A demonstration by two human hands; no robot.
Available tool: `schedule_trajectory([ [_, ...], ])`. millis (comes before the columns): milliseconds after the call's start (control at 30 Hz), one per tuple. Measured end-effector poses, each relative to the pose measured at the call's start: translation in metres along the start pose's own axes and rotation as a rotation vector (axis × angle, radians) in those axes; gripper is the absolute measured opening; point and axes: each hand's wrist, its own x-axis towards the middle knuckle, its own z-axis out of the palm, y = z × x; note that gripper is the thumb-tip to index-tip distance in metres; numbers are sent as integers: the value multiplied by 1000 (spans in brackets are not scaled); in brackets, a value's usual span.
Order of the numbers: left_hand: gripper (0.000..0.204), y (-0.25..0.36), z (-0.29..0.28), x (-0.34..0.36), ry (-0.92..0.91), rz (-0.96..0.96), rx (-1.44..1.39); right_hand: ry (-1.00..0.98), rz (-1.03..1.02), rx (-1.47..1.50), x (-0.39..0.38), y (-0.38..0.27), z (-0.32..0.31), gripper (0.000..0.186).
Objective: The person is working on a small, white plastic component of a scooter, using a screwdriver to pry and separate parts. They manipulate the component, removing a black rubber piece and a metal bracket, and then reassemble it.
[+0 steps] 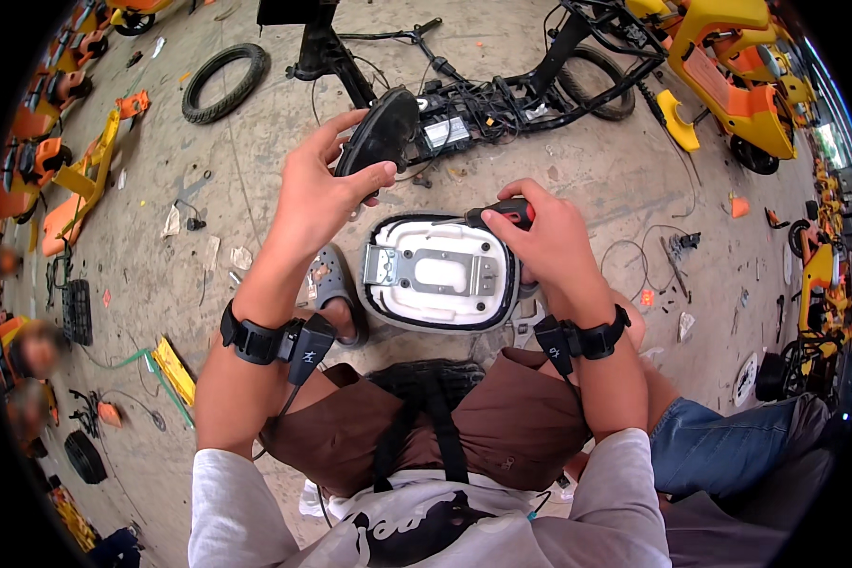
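Observation:
My left hand (314,185) is closed on a black oval cover-like piece (384,128), tilted up, with the thumb along its near edge. Close to my knees lies an upturned seat (440,303), its white underside facing up within a black rim. A metal bracket (381,266) crosses that underside, with dark fasteners around it. My right hand (551,232) is wrapped round a black and red tool handle (509,214), probably a screwdriver's, over the seat's far right rim. The tool's tip cannot be made out.
A stripped black scooter frame (483,104) with exposed wiring stands ahead. A loose tyre (225,83) lies far left. Yellow scooters (738,80) line both sides. Cables and scraps litter the concrete floor. Another person's jeans-clad leg (724,445) is close on my right.

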Motion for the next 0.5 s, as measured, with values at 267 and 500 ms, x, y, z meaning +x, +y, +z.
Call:
schedule_trajectory([
  [267, 44, -1, -1, 0, 72, -34, 174, -51, -38, -133, 6, 10, 15, 37],
  [500, 35, -2, 5, -7, 34, 114, 367, -124, -80, -243, 8, 8, 34, 35],
])
